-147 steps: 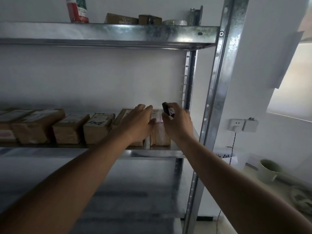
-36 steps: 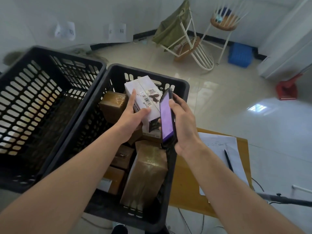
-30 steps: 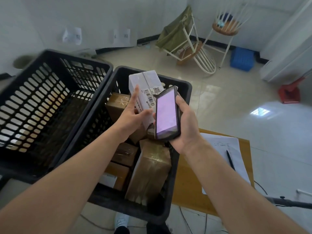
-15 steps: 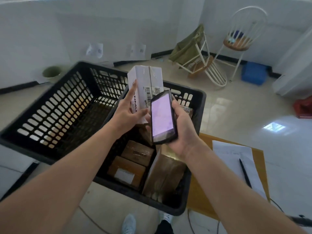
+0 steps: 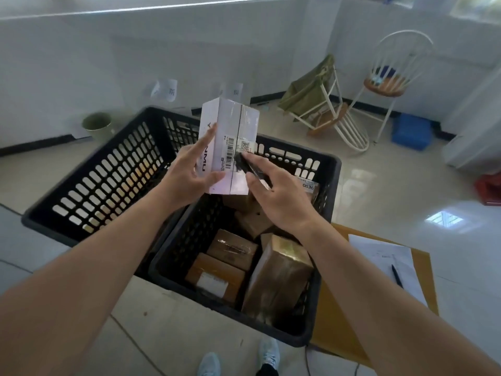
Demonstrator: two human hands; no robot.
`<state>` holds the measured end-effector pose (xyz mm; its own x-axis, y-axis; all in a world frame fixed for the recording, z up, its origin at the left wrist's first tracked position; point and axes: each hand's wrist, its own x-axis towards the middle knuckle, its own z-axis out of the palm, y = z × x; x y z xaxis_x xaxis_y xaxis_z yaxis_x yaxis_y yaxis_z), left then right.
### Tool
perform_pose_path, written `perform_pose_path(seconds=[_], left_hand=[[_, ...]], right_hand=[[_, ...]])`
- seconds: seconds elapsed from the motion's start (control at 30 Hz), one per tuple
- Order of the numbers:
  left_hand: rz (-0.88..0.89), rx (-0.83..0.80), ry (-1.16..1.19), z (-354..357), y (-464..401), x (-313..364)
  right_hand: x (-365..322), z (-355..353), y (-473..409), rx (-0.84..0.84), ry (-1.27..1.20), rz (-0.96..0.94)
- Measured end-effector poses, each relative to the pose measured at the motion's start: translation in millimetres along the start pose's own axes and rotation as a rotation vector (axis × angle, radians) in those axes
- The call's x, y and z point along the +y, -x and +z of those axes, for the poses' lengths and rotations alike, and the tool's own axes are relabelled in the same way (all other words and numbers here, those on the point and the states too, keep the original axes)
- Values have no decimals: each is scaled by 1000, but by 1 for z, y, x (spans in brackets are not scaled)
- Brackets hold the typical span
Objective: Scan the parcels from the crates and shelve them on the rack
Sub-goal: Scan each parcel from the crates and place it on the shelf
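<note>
Parcel held up to the scanner over the crates

Your left hand (image 5: 191,175) held a white parcel (image 5: 227,145) upright above the two black crates, thumb curled onto its front face and fingers stretched up along its left side. Your right hand (image 5: 273,196) gripped a dark handheld scanner (image 5: 248,168), seen edge-on, its top end touching or just in front of the barcode labels on the parcel's lower front. The right crate (image 5: 320,308) below your hands held several brown parcels (image 5: 276,275), some lying flat and one large one standing tilted at the near right corner. The left crate (image 5: 89,191) stood touching it, and no parcels showed in the part you could see. To the right of the crates a sheet of paper (image 5: 385,256) with a pen (image 5: 396,275) on it lay on a yellowish board (image 5: 423,302). Your shoes (image 5: 268,354) showed on the tiled floor below the crates.
</note>
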<state>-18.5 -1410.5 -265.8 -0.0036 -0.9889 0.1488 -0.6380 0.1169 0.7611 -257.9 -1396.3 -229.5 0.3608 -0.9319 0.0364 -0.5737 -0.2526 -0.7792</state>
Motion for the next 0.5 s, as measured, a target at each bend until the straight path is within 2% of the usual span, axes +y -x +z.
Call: perform_pose_path(seconds=[0.2, 0.5], left_hand=[[71, 36, -69, -44, 2, -6], [173, 1, -195, -112, 18, -2]], right_hand=[[-23, -1, 1, -151, 362, -40], [-76, -8, 10, -284, 662, -134]])
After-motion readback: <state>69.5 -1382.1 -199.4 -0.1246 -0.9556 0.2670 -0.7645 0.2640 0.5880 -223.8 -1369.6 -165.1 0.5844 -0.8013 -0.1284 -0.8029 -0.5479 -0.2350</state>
